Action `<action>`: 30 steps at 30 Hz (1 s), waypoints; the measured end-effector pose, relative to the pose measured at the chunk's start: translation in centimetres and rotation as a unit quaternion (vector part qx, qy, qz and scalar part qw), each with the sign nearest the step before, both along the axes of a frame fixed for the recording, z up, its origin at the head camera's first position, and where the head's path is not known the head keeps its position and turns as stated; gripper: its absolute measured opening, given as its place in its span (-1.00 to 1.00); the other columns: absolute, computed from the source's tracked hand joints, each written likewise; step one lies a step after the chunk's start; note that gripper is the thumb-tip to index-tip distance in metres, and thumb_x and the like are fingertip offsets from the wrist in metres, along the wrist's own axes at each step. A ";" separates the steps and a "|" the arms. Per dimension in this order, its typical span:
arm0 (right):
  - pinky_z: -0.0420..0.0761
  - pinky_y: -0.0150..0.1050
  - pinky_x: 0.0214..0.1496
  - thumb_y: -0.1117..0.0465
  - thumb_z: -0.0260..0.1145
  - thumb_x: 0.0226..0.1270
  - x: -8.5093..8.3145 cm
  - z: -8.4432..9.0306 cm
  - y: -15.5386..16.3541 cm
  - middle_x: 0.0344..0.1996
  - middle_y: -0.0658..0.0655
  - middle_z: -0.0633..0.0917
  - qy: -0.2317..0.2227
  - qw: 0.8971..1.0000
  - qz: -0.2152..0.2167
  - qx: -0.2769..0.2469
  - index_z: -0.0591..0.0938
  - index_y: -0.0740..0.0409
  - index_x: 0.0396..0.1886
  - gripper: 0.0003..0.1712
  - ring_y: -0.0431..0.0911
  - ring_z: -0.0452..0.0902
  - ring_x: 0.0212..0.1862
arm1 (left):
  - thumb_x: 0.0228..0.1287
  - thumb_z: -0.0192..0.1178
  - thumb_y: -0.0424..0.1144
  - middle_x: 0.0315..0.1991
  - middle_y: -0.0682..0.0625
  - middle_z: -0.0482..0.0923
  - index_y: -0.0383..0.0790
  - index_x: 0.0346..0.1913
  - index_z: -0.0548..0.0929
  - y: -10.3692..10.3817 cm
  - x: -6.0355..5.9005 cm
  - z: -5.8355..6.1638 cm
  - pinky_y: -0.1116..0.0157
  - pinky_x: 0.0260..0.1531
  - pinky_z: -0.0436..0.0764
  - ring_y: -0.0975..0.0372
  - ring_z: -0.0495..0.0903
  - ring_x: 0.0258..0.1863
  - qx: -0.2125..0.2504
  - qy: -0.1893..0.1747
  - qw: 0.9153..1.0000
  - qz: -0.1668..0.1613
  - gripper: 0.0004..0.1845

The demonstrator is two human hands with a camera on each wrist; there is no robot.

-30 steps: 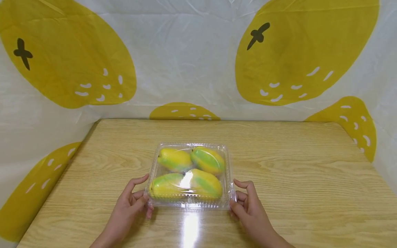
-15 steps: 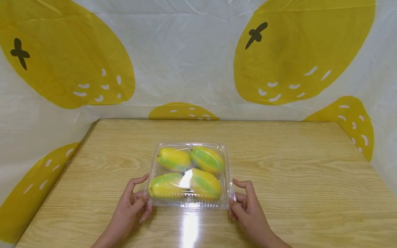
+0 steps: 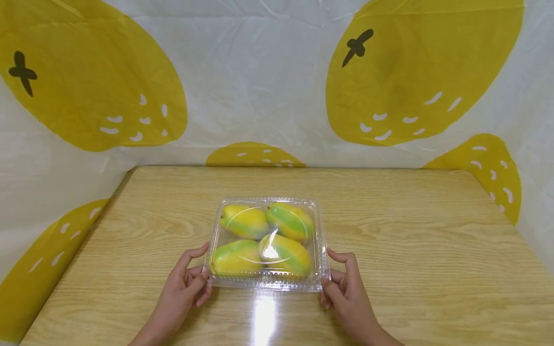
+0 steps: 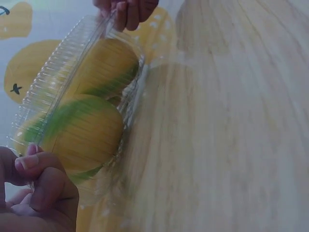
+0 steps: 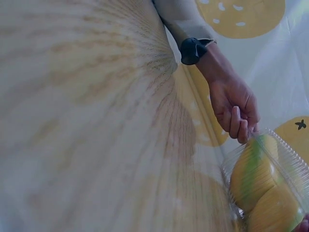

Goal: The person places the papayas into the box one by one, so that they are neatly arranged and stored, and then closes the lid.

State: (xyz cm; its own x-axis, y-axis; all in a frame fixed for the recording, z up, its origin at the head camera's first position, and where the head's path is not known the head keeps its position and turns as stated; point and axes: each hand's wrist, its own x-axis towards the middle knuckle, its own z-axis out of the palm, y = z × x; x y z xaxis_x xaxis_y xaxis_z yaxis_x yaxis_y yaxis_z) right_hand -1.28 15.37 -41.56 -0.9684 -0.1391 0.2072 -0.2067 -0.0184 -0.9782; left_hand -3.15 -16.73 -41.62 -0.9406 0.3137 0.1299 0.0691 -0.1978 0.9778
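A clear plastic clamshell box with several yellow-green mangoes inside is held between both hands at the table's front middle. Its lid is closed. My left hand pinches the front left corner rim, thumb on top and fingers below. On the opposite corner, my right hand grips the rim in the same way. The left wrist view shows the box tilted close over the table, with the left hand near and the right hand far. Only a bit of the right hand shows in the right wrist view.
A light wood-grain table lies under the box, with a bright glare streak in front of it. White cloth printed with large yellow fruit hangs at the back and both sides. A black device is strapped on the left wrist.
Both hands keep their hold on the box. The box shifts very slightly in tilt, and the glare on its lid moves right onto the front right mango.
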 end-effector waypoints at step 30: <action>0.30 -0.42 -0.69 0.64 -0.09 0.09 -0.5 -0.7 -0.8 -0.69 0.08 0.48 -0.043 0.986 -0.011 -0.162 0.15 0.35 0.19 -0.40 -0.25 0.28 -0.68 | 0.30 -0.18 -0.55 -0.50 -0.22 0.44 -0.29 0.30 0.01 -0.1 0.5 0.4 0.33 -0.79 0.27 0.36 0.39 -0.66 -0.015 0.004 1.000 0.004 -0.47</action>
State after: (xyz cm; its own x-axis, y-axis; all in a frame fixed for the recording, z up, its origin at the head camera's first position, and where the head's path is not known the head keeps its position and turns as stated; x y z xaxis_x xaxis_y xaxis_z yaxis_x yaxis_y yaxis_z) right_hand -1.78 14.54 -42.23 -0.9863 -0.0573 0.1547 -0.1276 -0.3296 -0.9355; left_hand -2.68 -16.82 -41.25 -0.9424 0.3093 0.1271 0.0778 -0.1669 0.9829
